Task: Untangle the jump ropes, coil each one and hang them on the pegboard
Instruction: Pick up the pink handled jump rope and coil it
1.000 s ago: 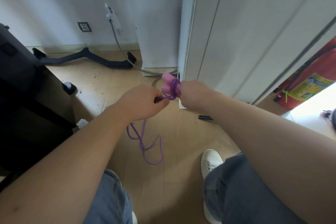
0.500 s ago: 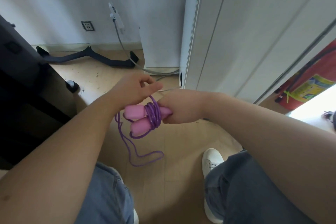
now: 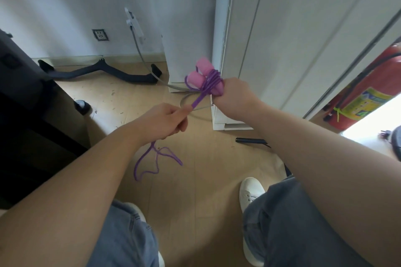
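Note:
My right hand grips the two pink handles of a jump rope, their ends pointing up and left. Several turns of purple cord are wound around the handles just above my fist. A taut doubled stretch of the cord runs down-left into my left hand, which grips it. Below that hand the remaining cord hangs in loose loops over the wooden floor. A black jump rope handle lies on the floor behind my right forearm. No pegboard is in view.
A white cabinet stands ahead on the right, a red fire extinguisher beyond it. A black curved bar lies by the wall, black furniture is at left. A grey cable runs down from a wall socket. My legs and white shoe are below.
My right hand lifted the handles up and right so they point upward. My left hand dropped down-left, pulling the cord taut, and the hanging loops have grown shorter.

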{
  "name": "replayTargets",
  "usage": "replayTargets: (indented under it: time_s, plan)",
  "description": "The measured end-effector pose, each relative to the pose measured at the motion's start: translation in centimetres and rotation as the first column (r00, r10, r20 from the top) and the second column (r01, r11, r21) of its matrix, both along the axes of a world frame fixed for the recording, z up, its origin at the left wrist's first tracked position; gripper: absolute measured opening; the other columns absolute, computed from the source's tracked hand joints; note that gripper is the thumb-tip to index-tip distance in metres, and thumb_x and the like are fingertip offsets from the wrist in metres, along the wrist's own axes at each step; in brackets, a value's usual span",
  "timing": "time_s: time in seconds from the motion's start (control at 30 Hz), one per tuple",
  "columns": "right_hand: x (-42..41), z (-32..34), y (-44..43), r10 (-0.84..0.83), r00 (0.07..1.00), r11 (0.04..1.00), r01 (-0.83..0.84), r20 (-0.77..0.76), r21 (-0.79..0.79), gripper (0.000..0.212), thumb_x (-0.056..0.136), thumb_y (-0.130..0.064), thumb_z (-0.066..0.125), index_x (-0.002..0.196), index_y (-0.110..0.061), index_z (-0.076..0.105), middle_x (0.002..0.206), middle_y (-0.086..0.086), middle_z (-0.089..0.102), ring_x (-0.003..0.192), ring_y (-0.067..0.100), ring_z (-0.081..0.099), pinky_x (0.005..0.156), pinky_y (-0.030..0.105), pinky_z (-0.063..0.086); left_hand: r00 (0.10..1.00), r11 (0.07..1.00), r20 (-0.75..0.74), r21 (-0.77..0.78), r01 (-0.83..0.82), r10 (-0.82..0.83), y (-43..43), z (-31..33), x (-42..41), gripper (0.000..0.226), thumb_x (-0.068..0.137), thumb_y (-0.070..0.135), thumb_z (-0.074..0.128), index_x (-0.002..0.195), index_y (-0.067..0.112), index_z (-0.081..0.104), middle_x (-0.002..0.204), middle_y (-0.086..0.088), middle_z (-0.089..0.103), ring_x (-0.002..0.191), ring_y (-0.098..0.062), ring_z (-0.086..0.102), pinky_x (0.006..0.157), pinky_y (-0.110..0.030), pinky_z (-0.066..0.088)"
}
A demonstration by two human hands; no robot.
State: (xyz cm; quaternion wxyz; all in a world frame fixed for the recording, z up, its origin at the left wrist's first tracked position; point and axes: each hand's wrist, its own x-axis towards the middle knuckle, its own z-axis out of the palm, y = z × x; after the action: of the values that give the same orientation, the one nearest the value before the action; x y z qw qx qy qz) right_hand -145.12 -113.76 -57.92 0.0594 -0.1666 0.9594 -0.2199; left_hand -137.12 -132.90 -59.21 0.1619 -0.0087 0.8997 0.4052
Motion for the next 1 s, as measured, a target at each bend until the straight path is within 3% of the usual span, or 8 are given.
replayTargets:
  time_s: [0.17, 0.33, 0.43, 0.63, 0.73, 0.83, 0.9, 1.0]
  plan:
    - [0.5, -1.7, -0.4, 0.104, 0.993, 0.950, -0.117, 0.061, 0.291, 0.006, 0.089, -0.005, 0.049, 0.092, -0.011, 0.048, 0.079, 0.002, 0.047, 0.082, 0.030, 0.054, 0.069, 0.031, 0.038, 0.984, 0.988, -0.149, -0.134, 0.078, -0.097, 0.3, 1.0, 0.4, 0.046, 0.095, 0.052, 0.056, 0.063, 0.021, 0.068, 0.046, 0.007, 0.042, 0.041, -0.006, 0.035, 0.047, -0.014, 0.033]
    - [2.8, -1.2, -1.8, 0.345, 0.935, 0.838, -0.344, 0.077, 0.423, 0.010, 0.090, -0.009, 0.051, 0.097, -0.013, 0.057, 0.086, 0.004, 0.054, 0.081, 0.027, 0.054, 0.068, 0.032, 0.042, 0.903, 0.993, -0.423, -0.118, 0.024, -0.072, 0.8, 1.4, 0.4, 0.050, 0.092, 0.039, 0.067, 0.046, 0.028, 0.054, 0.041, 0.009, 0.045, 0.041, -0.004, 0.039, 0.051, -0.015, 0.031]
    - [4.0, -0.9, -2.6, 0.513, 0.844, 0.734, -0.524, 0.152, 0.433, 0.011, 0.089, -0.010, 0.050, 0.088, -0.017, 0.058, 0.085, 0.002, 0.060, 0.081, 0.028, 0.060, 0.067, 0.032, 0.045, 0.863, 0.980, -0.504, -0.189, -0.066, -0.039, -0.5, 1.4, -0.3, 0.053, 0.085, 0.051, 0.069, 0.045, 0.023, 0.050, 0.041, 0.008, 0.039, 0.044, -0.010, 0.036, 0.050, -0.023, 0.030]
    - [5.4, 0.9, -2.7, 0.653, 0.730, 0.706, -0.683, 0.202, 0.185, 0.019, 0.093, -0.020, 0.058, 0.076, -0.023, 0.048, 0.069, -0.007, 0.051, 0.060, 0.006, 0.048, 0.054, 0.021, 0.035, 0.897, 0.962, -0.442, -0.231, -0.143, 0.027, -2.8, 1.0, -1.2, 0.066, 0.089, 0.058, 0.059, 0.052, 0.004, 0.051, 0.043, 0.000, 0.039, 0.043, -0.012, 0.034, 0.050, -0.030, 0.034]
    - [5.4, 1.5, -2.2, 0.604, 0.759, 0.792, -0.604, 0.241, -0.084, 0.019, 0.091, -0.020, 0.066, 0.078, -0.022, 0.052, 0.067, -0.010, 0.053, 0.056, 0.002, 0.049, 0.051, 0.013, 0.032, 0.968, 0.982, -0.164, 0.061, -0.180, 0.187, -4.0, 0.5, -1.1, 0.060, 0.089, 0.053, 0.060, 0.062, 0.000, 0.053, 0.053, -0.003, 0.048, 0.044, -0.012, 0.044, 0.047, -0.025, 0.040]
    - [5.5, 1.1, -2.1, 0.519, 0.782, 0.840, -0.393, 0.345, -0.375, 0.020, 0.089, -0.017, 0.070, 0.077, -0.021, 0.055, 0.065, -0.008, 0.054, 0.048, 0.002, 0.045, 0.051, 0.014, 0.040, 0.937, 0.867, 0.119, 0.358, -0.348, 0.328, -3.5, -0.4, -1.2, 0.027, 0.100, 0.022, 0.054, 0.076, 0.010, 0.050, 0.073, -0.004, 0.055, 0.045, -0.005, 0.060, 0.044, -0.021, 0.048]
    - [5.1, 0.7, -2.1, 0.421, 0.834, 0.864, -0.251, 0.356, -0.436, 0.013, 0.090, -0.015, 0.069, 0.083, -0.016, 0.058, 0.068, -0.004, 0.055, 0.048, 0.006, 0.046, 0.048, 0.018, 0.042, 0.928, 0.914, 0.150, 0.174, -0.365, 0.342, -1.7, -0.7, -1.3, 0.028, 0.103, 0.008, 0.046, 0.075, 0.011, 0.050, 0.060, 0.000, 0.056, 0.035, 0.001, 0.051, 0.038, -0.014, 0.042]
    - [3.9, 0.0, -2.3, 0.248, 0.934, 0.912, -0.137, 0.255, -0.387, 0.019, 0.091, -0.013, 0.064, 0.075, -0.017, 0.056, 0.066, -0.005, 0.053, 0.053, 0.008, 0.047, 0.051, 0.018, 0.037, 0.978, 0.981, 0.083, -0.028, -0.190, 0.192, -0.4, -1.0, -1.0, 0.045, 0.105, 0.033, 0.040, 0.068, 0.011, 0.054, 0.047, 0.005, 0.051, 0.043, -0.012, 0.042, 0.047, -0.025, 0.037]
